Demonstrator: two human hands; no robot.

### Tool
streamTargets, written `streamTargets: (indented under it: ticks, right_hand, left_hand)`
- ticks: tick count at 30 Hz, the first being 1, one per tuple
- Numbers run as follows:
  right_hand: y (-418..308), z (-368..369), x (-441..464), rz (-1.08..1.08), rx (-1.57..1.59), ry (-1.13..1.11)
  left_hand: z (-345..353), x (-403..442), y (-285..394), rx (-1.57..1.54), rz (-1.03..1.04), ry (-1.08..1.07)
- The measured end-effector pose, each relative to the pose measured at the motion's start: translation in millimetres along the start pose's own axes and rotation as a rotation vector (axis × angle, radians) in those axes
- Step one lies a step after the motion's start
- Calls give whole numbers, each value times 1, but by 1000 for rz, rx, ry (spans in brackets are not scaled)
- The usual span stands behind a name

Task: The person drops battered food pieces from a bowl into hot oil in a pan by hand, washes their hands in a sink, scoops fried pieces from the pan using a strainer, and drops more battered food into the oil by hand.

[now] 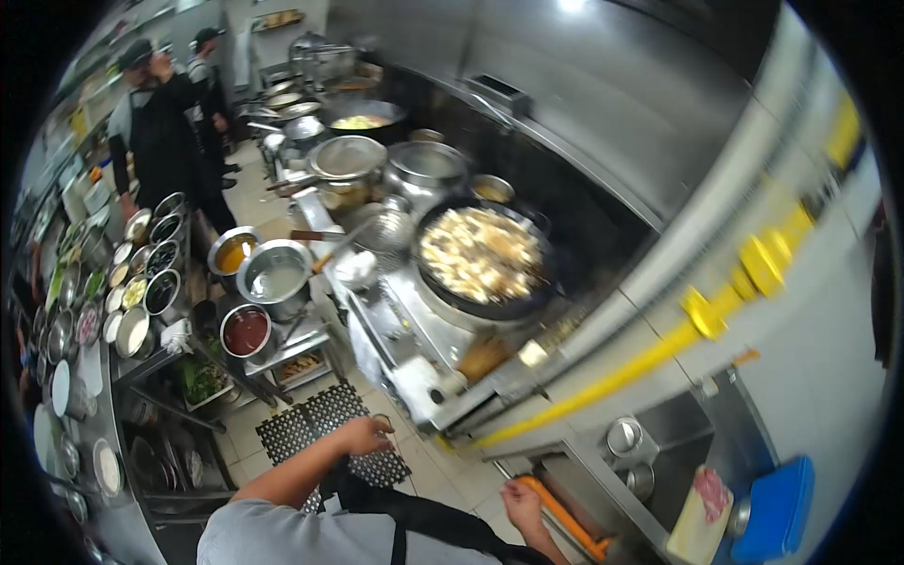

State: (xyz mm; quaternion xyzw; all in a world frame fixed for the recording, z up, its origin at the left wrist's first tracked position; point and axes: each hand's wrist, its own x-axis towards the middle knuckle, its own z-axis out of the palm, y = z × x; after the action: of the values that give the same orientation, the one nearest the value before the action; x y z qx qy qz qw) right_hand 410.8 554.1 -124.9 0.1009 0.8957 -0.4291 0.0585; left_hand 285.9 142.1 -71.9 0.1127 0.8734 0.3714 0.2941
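Observation:
My left hand (365,436) hangs over the floor mat, its fingers loosely bent and apart, with nothing visible in it. At lower centre, my right hand (523,506) has its fingers curled in, and I cannot make out anything inside. It is beside a long orange bar (563,518) and a thin metal rail (539,508) under the sink counter. Ahead, a large black wok (443,287) on the stove holds pale, browned food pieces (480,252) in bubbling oil. A round wire strainer (384,229) lies to the wok's left, apart from both hands.
Pots of red sauce (247,331), clear liquid (275,273) and orange liquid (235,252) stand left of the stove. A yellow pipe (650,356) runs along the right wall. Raw meat (713,492) lies on a cutting board (695,527). Two people (155,141) stand back left.

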Motion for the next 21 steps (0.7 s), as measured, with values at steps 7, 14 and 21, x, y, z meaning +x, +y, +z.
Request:
streamTargets:
  ticks: [7, 14, 21]
  right_hand:
    - [-328, 215, 152, -297, 321, -634]
    - [-627, 389, 303, 337, 1472, -946]
    - [-677, 407, 452, 348, 1514, -501]
  left_hand:
    - [-38, -25, -222, -394, -222, 35]
    - [-117, -80, -299, -780, -409, 273]
    - [-151, -96, -362, -930, -497, 331]
